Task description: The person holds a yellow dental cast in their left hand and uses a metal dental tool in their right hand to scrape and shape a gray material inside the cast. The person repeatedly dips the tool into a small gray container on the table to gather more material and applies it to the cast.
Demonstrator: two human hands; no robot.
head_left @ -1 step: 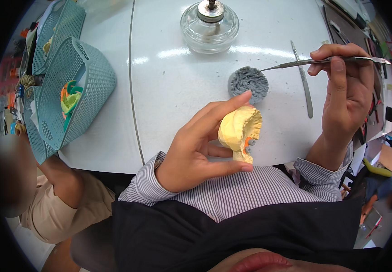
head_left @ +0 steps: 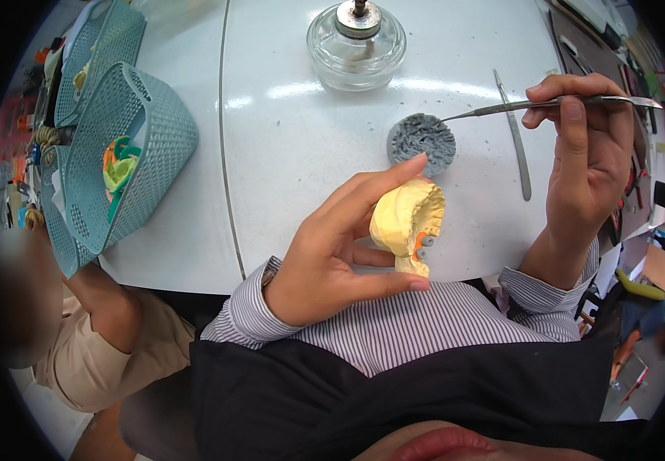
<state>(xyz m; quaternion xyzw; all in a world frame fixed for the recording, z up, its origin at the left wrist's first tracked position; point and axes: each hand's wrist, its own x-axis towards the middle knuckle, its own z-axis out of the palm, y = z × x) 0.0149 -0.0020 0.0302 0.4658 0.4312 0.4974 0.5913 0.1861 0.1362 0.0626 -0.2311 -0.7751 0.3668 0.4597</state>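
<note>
Between the thumb and fingers of my left hand (head_left: 332, 250) is a yellow dental cast (head_left: 399, 217). Its row of teeth faces right, with an orange patch and small grey pieces (head_left: 426, 244) set low in the arch. My right hand (head_left: 590, 154) grips a thin metal wax carving tool (head_left: 532, 107) near its far end. The tool's tip points left and meets the right edge of a round block of grey wax (head_left: 422, 144), whose top is scraped rough. Below the tool, a second slim metal instrument (head_left: 518, 142) lies on the table.
A glass spirit burner (head_left: 357, 48) stands at the back middle of the white table (head_left: 286, 192). Blue-green plastic baskets (head_left: 159, 131) with coloured items are at the left, beside a seated person's arm (head_left: 109, 311). More tools lie along the right edge.
</note>
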